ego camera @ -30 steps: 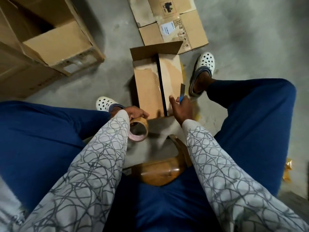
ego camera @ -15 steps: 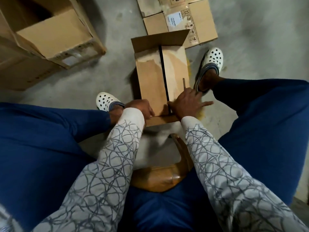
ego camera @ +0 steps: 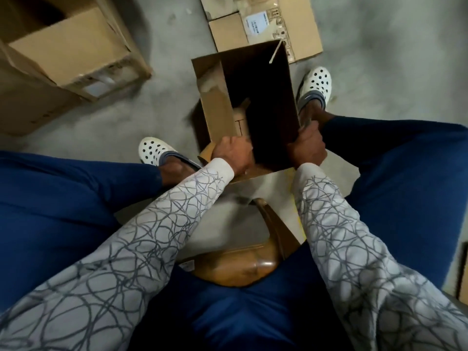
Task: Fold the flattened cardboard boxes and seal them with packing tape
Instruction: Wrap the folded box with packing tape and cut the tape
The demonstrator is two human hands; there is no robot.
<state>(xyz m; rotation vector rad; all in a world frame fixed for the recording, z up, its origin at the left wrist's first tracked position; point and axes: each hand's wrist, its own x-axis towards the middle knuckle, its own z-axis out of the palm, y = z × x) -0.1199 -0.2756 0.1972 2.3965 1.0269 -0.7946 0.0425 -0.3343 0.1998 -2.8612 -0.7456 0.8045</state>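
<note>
The open cardboard box [ego camera: 253, 102] stands on the concrete floor [ego camera: 164, 46] between the seated person's feet, its mouth turned up toward them and its interior dark. The left hand [ego camera: 231, 154] is closed over the box's near-left edge, beside an inner flap [ego camera: 217, 107] that leans inward just beyond the knuckles. What else that hand may hold cannot be told; a tan curved edge shows just under it. The right hand [ego camera: 307, 145] is clenched on the near-right wall; whether anything else is pinched in it cannot be told.

Judgement on handling: an empty corrugated carton, light, with stiff panels that hinge freely at the scored creases. It will rack out of square if gripped at one corner only. Opposing holds on two walls, as now, suit it best. Surface is matte brown board, dry and not slippery, with scuffed, torn patches on the flap.

Beyond the hands a flattened carton [ego camera: 266, 24] with a white label lies on the floor. Well off to the left hand's side stands a large carton [ego camera: 68, 46].
</note>
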